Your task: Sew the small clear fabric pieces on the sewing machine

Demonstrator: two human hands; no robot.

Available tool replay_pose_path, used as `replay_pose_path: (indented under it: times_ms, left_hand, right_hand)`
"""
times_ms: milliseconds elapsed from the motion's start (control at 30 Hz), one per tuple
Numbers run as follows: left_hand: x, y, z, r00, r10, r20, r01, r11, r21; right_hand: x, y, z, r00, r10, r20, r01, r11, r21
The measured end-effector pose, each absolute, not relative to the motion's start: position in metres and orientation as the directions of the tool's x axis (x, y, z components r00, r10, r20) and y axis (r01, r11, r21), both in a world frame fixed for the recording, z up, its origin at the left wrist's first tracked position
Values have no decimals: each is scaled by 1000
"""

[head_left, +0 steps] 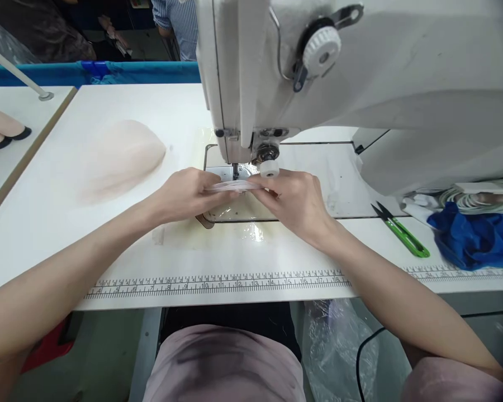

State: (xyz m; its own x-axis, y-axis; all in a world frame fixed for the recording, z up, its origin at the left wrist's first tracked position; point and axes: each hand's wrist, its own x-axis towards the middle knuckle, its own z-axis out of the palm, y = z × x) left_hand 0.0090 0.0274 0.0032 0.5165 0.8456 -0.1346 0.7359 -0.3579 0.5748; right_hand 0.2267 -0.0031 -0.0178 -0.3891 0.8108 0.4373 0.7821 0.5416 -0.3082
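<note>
A thin bundle of white, partly see-through strips or fabric (230,186) stretches between my two hands, just in front of the sewing machine's presser foot (235,171). My left hand (188,194) pinches its left end between thumb and fingers. At the right end, my right hand (298,202) grips it the same way, close beneath the machine head's white round knob (269,167). The exact kind of the white material is too small to make out. Both hands hover over the metal needle plate (218,173) of the sewing machine (251,72).
Green-handled thread snips (406,234) lie to the right, beside a crumpled blue cloth (478,237) and coiled pale cord (480,198). A beige sheer cup-shaped piece (128,156) sits at left. A ruler tape (235,283) runs along the front edge. Other people (178,25) are beyond the blue barrier (146,72).
</note>
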Motion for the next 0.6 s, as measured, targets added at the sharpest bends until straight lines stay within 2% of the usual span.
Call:
replay_pose_path:
  times_ms: [133, 200, 267, 333, 433, 500, 600]
  left_hand:
    - [1, 26, -5, 573, 813, -108, 634, -355, 688]
    - [-2, 20, -10, 640, 768, -28, 606, -481, 634]
    - [-4, 11, -16, 704, 697, 134, 585, -677, 447]
    - [-3, 2, -22, 754, 582, 304, 551, -813, 191]
    - [0, -12, -29, 806, 408, 428, 494, -863, -107]
    - [1, -19, -30, 819, 377, 432, 498, -841, -210]
    - [1, -26, -31, 824, 427, 373, 528, -817, -233]
  right_hand:
    - [226, -7, -15, -405, 817, 411, 772, 546, -324]
    - [226, -11, -13, -465, 803, 372, 763, 577, -291]
    - [226, -14, -13, -563, 754, 339, 734, 644, -213]
    - [226, -15, -14, -648, 678, 347, 689, 716, -114]
    - [226, -17, -15, -700, 600, 387, 644, 765, -21]
    - [226, -18, -15, -707, 589, 390, 636, 771, -11]
    - [226, -19, -14, -707, 599, 375, 643, 766, -11]
